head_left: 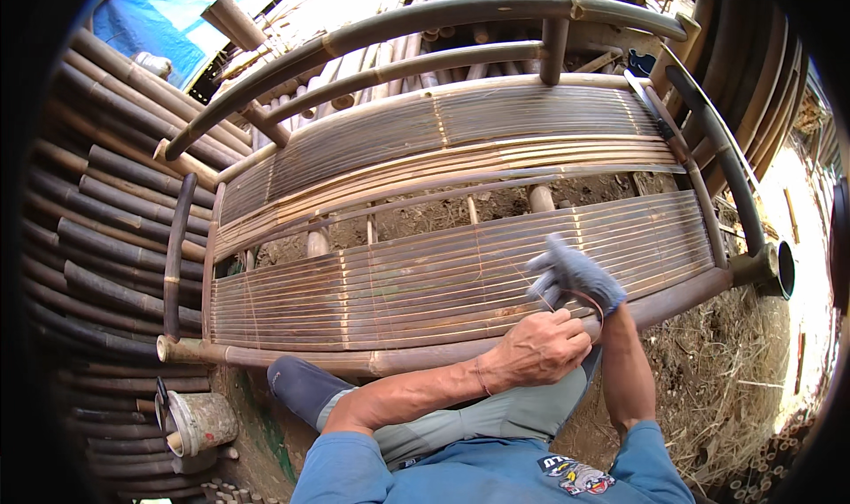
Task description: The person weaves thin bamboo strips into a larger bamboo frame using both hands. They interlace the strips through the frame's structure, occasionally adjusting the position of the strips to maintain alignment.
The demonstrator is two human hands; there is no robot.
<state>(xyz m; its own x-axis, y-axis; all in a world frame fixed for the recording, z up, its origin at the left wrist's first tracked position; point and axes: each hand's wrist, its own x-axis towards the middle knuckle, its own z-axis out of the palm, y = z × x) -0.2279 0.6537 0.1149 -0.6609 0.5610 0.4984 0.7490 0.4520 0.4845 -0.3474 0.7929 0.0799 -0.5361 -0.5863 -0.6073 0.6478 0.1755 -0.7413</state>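
Beside the slatted bench (pixel 416 296), 1 whitish bucket (pixel 211 418) holds a tan stick (pixel 175 441).

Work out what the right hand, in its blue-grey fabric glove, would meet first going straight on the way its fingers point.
The right hand would probably meet the long, dark brown bamboo slats ahead of it; its height is unclear, so it might pass over them.
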